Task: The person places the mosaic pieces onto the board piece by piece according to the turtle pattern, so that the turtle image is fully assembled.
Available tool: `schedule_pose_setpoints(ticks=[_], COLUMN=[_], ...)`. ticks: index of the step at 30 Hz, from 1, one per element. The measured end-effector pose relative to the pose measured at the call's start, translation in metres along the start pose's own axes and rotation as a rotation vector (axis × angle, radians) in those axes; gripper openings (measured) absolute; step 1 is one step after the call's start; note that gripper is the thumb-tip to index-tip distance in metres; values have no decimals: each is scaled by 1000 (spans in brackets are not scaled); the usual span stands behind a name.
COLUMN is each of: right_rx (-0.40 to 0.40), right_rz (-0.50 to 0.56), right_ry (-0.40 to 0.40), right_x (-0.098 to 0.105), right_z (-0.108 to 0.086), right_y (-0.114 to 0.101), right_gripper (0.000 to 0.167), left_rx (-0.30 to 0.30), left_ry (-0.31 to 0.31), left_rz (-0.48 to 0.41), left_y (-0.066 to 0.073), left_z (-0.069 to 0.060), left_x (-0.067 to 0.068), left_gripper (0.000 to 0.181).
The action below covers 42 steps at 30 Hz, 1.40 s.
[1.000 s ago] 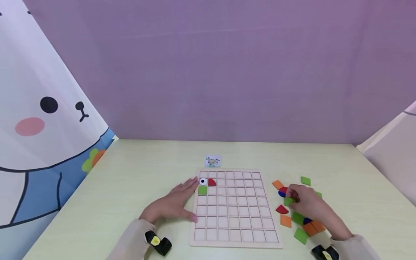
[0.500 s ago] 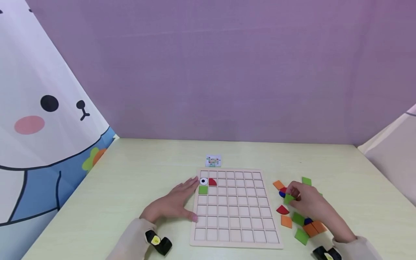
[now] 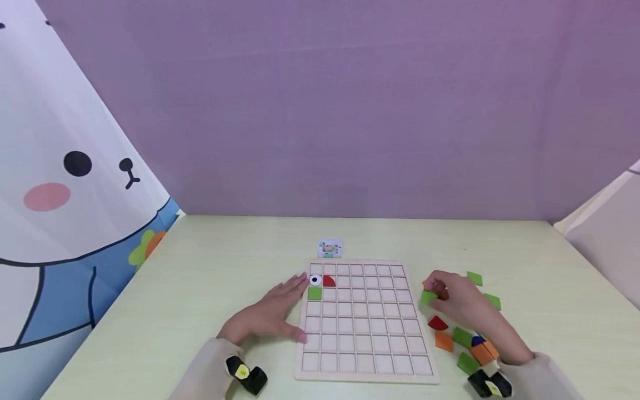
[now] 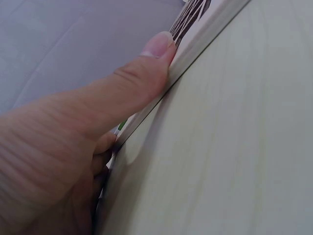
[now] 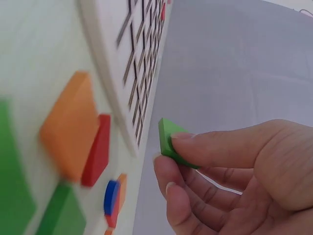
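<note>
A light wooden grid board (image 3: 370, 322) lies on the table. In its upper left cells sit a white eye disc (image 3: 315, 280), a red quarter piece (image 3: 329, 281) and, below the disc, a green square (image 3: 314, 293). My left hand (image 3: 267, 314) rests with spread, straight fingers against the board's left edge; the left wrist view shows the thumb (image 4: 159, 45) on that edge. Right of the board, my right hand (image 3: 462, 300) pinches a green square tile (image 3: 428, 298) between thumb and fingers; the right wrist view shows this tile (image 5: 168, 139) held up off the table.
Beside and below my right hand lie a red piece (image 3: 438, 323), an orange tile (image 3: 444, 340), a blue piece (image 3: 478, 339) and several green tiles (image 3: 468, 363). A small picture card (image 3: 330, 248) lies behind the board. A purple cloth (image 3: 350, 111) hangs behind the table.
My right hand has moved left toward the board with the green tile, and now covers much of the red and blue pieces in the head view. The left hand stays at the board's edge.
</note>
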State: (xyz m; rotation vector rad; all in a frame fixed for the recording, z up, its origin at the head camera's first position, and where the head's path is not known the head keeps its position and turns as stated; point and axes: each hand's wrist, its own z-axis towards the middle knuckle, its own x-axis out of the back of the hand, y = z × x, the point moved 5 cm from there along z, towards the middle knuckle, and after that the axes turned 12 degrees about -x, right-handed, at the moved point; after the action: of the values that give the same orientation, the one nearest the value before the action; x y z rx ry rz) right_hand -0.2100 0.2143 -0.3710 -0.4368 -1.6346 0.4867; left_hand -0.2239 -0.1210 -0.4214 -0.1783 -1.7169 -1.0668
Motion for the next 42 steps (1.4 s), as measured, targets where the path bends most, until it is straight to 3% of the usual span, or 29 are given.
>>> schedule_pose_setpoints(ticks=[17, 25, 35, 42], right_rx=[62, 141, 114, 190], right_rz=[81, 115, 138, 154], right_ry=[-59, -65, -90, -128], right_x=[-21, -35, -56, -61], right_z=[14, 23, 36, 40], right_y=[-53, -75, -97, -108], right_gripper=[18, 16, 14, 14], left_rx=[-13, -4, 0, 4], left_ry=[1, 4, 11, 11], left_rz=[-20, -8, 0, -6], left_y=[3, 2, -2, 0], left_z=[0, 0, -3, -2], left_x=[-2, -1, -1, 0], left_gripper=[114, 114, 114, 115])
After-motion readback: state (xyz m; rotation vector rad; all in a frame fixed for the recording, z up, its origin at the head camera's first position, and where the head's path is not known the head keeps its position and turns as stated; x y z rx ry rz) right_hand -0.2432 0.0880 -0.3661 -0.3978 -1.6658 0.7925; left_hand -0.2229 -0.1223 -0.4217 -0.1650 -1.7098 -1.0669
